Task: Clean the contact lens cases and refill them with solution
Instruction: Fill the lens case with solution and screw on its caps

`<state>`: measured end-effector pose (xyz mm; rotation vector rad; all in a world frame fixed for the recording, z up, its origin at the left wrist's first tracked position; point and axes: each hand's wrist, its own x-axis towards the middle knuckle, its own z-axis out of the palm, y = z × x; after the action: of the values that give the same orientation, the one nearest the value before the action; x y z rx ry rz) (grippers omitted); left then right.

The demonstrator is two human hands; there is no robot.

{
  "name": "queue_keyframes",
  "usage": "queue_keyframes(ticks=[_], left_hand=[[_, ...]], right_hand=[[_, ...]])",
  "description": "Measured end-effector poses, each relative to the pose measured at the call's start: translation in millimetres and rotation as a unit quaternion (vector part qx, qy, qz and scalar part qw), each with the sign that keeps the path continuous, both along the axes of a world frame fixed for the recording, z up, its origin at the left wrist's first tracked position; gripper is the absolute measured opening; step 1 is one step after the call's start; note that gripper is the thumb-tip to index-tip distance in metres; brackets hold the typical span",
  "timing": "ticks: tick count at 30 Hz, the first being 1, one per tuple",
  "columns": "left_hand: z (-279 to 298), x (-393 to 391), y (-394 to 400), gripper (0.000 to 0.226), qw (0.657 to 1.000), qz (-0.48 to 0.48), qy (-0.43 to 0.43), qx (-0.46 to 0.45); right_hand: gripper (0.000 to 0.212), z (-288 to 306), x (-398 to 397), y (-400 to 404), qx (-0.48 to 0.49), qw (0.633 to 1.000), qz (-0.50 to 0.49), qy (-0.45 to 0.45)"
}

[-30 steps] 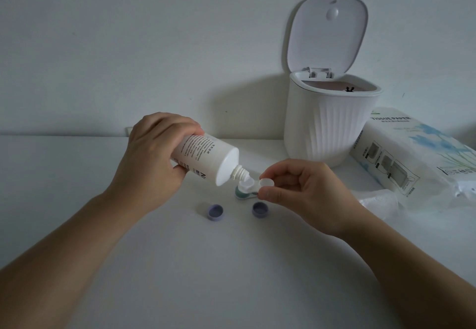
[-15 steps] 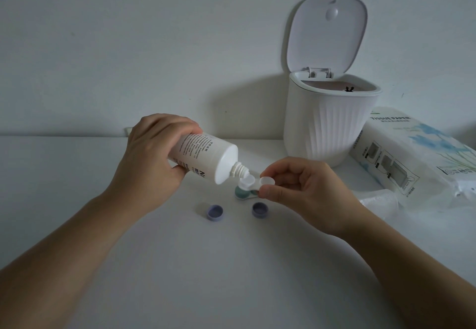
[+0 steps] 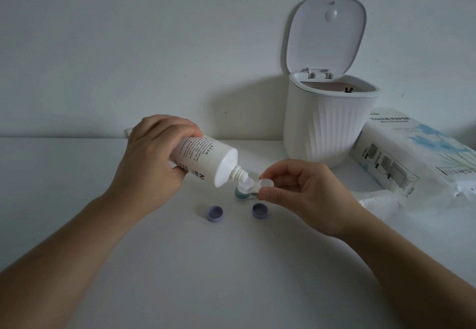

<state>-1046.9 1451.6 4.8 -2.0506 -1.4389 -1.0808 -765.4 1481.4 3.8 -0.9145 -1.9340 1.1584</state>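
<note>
My left hand (image 3: 152,158) grips a white solution bottle (image 3: 206,161), tipped nozzle-down to the right. The nozzle hangs right over the left well of a clear contact lens case (image 3: 253,184). My right hand (image 3: 304,189) pinches that case by its right well and holds it a little above the table. Under it lies a green lens case (image 3: 242,196), mostly hidden. Two purple caps, one (image 3: 215,214) on the left and one (image 3: 259,210) on the right, lie open side up on the white table (image 3: 231,264).
A white ribbed bin (image 3: 327,125) with its lid raised stands at the back right against the wall. A pack of tissue paper (image 3: 417,158) lies to its right, with a crumpled tissue (image 3: 378,201) in front of it.
The bottle has tipped slightly and its nozzle has stayed over the left well of the clear case. Both hands have barely moved.
</note>
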Motion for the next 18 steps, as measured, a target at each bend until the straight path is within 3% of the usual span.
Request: queue_keyframes(ticks=[8,18], left_hand=[[0.5,0.6,-1.1,0.064,1.0,0.003,-0.004,-0.003],[1.1,1.4,-5.4,0.066,0.996,-0.012,-0.085,-0.029]], right_hand=[[0.013,-0.5,0.8,0.7,0.0,1.0,0.006,0.007],[0.012,-1.3,1.5,2.8,0.0,1.0,0.013,0.025]])
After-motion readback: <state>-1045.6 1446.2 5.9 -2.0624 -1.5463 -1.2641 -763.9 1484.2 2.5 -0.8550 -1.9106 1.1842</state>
